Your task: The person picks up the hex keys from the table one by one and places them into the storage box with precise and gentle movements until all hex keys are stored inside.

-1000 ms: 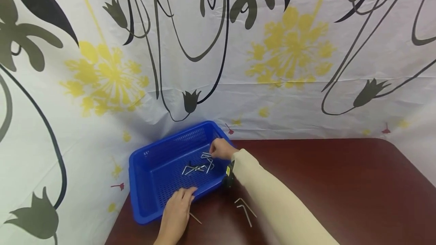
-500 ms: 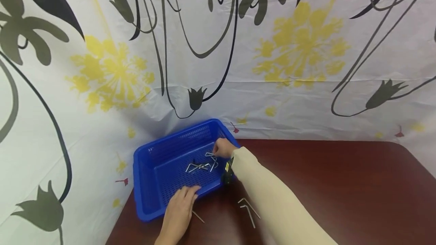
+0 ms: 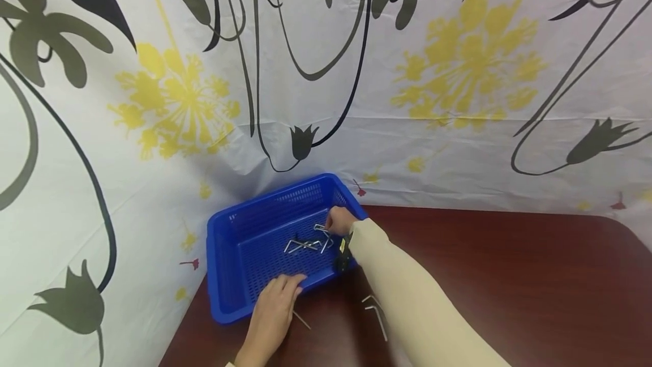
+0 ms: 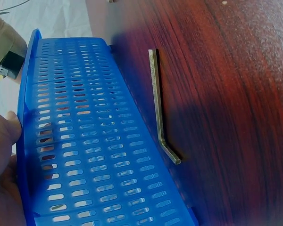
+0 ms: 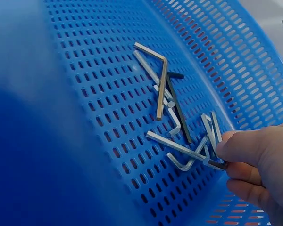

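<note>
A blue perforated plastic basket point(image 3: 216, 276) sits on the table with several metal hex keys point(image 3: 304, 243) lying in a loose pile on its floor. My left hand point(image 3: 274, 309) grips the basket's near rim; the left wrist view shows its thumb point(image 4: 10, 126) at that rim. Inside the basket's right end, my right hand point(image 3: 340, 221) pinches a silver hex key point(image 5: 216, 126) between thumb and fingers, at the edge of the pile. Its fingertips partly hide the held piece. A dark hex key point(image 5: 177, 106) lies among the silver ones.
One hex key point(image 4: 157, 101) lies on the table beside the basket's near wall. Two more L-shaped keys point(image 3: 379, 321) lie near the right sleeve point(image 3: 412, 282). Patterned cloth point(image 3: 326, 101) hangs behind the dark red table point(image 3: 489, 265).
The head view has shifted, so the whole scene sits further right and slightly higher. My left hand stays on the rim, and my right hand stays at the pile with little visible movement.
</note>
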Tool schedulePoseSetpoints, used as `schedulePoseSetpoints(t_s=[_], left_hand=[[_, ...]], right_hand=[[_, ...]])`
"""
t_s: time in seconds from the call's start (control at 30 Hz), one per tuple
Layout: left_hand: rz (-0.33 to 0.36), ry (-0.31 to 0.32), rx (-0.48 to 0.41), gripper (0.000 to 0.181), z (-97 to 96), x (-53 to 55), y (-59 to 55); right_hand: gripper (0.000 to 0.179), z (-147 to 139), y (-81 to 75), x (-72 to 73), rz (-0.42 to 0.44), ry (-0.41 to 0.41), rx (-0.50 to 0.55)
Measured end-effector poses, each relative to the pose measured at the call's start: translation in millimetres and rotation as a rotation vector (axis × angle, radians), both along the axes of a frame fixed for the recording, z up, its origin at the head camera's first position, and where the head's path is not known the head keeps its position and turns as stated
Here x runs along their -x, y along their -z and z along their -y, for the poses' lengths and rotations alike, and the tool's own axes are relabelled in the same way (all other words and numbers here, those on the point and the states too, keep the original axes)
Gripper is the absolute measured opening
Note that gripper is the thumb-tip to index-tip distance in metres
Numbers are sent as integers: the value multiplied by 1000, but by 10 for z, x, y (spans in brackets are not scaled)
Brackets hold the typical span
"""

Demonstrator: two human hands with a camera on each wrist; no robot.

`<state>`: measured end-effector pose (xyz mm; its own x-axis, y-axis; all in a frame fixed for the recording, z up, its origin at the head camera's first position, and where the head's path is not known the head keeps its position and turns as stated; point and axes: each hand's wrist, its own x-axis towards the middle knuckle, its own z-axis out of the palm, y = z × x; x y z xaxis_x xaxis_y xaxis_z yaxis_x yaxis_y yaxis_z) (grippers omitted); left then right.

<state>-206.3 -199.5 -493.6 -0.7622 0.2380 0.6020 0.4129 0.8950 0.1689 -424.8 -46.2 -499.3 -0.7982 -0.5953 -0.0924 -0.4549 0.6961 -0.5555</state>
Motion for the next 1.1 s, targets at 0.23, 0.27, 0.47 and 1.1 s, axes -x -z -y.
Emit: schedulePoseSetpoints(t_s=[0.23,0.27,0.47,1.1], left_hand=[[30,-4,-5,20,-21,1,-3],[30,-2,-4,20,-25,4,-5],[11,10,-5,20,-48,28,-7],[63,-6,5,20,13,28,-34]], right_hand=[[1,-18,83,61,45,1,-14],[2,-26,98,73,53,-4,-20],[5,-32,186,156,96,-6,-58],[4,67,215,139,142,23,-25]])
